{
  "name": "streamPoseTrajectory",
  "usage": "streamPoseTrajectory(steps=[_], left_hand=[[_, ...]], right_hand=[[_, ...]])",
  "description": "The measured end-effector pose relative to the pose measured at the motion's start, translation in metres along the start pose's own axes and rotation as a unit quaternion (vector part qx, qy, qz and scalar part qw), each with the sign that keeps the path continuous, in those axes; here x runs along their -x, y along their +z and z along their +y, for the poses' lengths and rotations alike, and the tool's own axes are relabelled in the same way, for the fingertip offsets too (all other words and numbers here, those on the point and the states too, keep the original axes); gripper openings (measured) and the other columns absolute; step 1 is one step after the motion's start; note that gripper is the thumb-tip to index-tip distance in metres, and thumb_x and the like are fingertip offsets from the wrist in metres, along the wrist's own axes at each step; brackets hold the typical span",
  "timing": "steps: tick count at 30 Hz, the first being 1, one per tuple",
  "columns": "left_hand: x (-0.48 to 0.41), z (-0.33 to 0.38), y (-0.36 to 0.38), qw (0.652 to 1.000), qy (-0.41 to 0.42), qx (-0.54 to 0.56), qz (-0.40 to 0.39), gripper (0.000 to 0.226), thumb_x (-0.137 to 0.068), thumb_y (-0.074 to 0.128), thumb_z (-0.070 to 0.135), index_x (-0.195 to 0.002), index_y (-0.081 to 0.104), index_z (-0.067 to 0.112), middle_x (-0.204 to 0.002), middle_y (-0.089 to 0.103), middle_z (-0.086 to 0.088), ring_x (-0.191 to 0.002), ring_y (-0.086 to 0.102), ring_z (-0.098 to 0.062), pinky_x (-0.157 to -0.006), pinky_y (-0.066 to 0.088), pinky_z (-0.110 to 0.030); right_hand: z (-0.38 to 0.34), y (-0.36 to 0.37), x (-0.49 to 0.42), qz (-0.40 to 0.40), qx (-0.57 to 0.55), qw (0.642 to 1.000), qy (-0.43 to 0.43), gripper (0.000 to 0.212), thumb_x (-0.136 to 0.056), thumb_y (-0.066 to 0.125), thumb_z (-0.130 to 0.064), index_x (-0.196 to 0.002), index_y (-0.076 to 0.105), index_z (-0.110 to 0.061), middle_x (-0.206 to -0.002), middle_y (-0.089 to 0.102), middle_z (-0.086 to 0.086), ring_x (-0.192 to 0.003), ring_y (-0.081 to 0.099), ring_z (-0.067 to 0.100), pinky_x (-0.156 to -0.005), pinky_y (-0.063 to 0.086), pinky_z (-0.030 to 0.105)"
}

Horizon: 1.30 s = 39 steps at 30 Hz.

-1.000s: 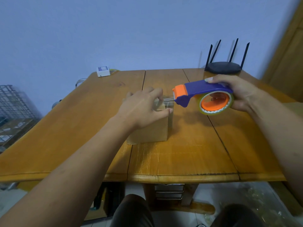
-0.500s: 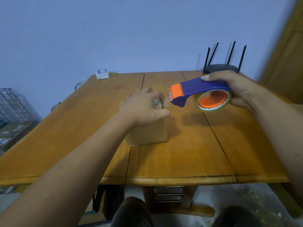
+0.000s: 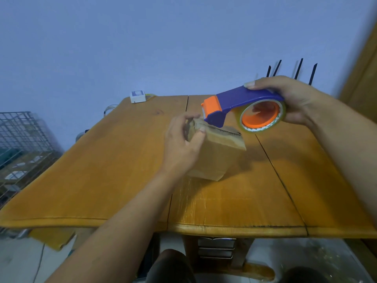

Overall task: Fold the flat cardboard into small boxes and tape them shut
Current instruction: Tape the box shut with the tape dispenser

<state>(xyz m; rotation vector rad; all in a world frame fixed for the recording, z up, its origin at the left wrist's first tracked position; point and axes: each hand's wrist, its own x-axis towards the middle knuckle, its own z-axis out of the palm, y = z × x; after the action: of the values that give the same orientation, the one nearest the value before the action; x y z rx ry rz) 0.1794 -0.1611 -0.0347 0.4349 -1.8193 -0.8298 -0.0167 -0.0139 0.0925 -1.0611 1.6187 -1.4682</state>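
Observation:
A small brown cardboard box is tilted up off the wooden table, one lower corner near the tabletop. My left hand grips its left top edge, thumb on the top face and fingers behind. A strip of clear tape runs along the closed top seam. My right hand holds a blue and orange tape dispenser with a clear tape roll. The dispenser's orange head sits just above the box's far top edge.
A black router with several antennas stands behind my right hand. A small white adapter lies at the table's far left corner. A wire rack stands left of the table. A wooden door is at the right. My knees show below.
The box has been lifted and tilted, its top now turned toward me. The dispenser has risen and moved over the box's far edge. The camera has moved closer.

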Motion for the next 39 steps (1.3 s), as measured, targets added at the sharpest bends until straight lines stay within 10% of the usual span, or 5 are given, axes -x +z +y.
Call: streamPoseTrajectory(steps=[6, 16, 23, 39], left_hand=[[0.013, -0.020, -0.003, 0.998, -0.042, 0.035, 0.025, 0.035, -0.092, 0.057, 0.043, -0.124, 0.064, 0.033, -0.128, 0.064, 0.011, -0.116, 0.060, -0.015, -0.088, 0.057, -0.045], [0.023, -0.031, -0.034, 0.994, -0.056, 0.095, -0.026, 0.058, -0.090, 0.066, 0.055, -0.141, 0.044, 0.037, -0.131, 0.059, 0.021, -0.120, 0.061, -0.009, -0.087, 0.058, -0.026], [0.035, -0.044, -0.034, 0.991, -0.016, 0.132, 0.010, 0.021, -0.101, 0.058, 0.040, -0.122, 0.059, 0.043, -0.134, 0.063, 0.017, -0.120, 0.065, -0.026, -0.081, 0.055, -0.026], [0.025, -0.063, -0.040, 0.997, -0.020, 0.065, -0.035, 0.012, -0.102, 0.053, 0.047, -0.108, 0.059, 0.039, -0.130, 0.059, 0.000, -0.112, 0.061, -0.025, -0.081, 0.055, -0.037]], right_hand=[[0.002, 0.017, -0.011, 0.014, 0.070, 0.997, 0.016, 0.018, -0.092, 0.078, -0.035, -0.086, 0.075, -0.019, -0.079, 0.070, 0.001, -0.068, 0.058, 0.012, -0.068, 0.046, 0.027], [0.010, 0.039, -0.023, 0.002, 0.074, 0.997, 0.023, 0.016, -0.093, 0.079, -0.034, -0.089, 0.078, -0.019, -0.080, 0.075, -0.001, -0.064, 0.065, 0.009, -0.062, 0.049, 0.022], [0.002, 0.055, -0.033, 0.009, 0.137, 0.990, 0.022, 0.034, -0.092, 0.080, -0.036, -0.114, 0.078, -0.009, -0.074, 0.074, -0.003, -0.055, 0.063, 0.006, -0.051, 0.049, 0.019], [-0.006, 0.051, -0.034, -0.025, 0.155, 0.986, 0.062, 0.026, -0.094, 0.077, -0.038, -0.109, 0.076, -0.016, -0.089, 0.079, 0.000, -0.067, 0.070, 0.010, -0.056, 0.057, 0.021]])
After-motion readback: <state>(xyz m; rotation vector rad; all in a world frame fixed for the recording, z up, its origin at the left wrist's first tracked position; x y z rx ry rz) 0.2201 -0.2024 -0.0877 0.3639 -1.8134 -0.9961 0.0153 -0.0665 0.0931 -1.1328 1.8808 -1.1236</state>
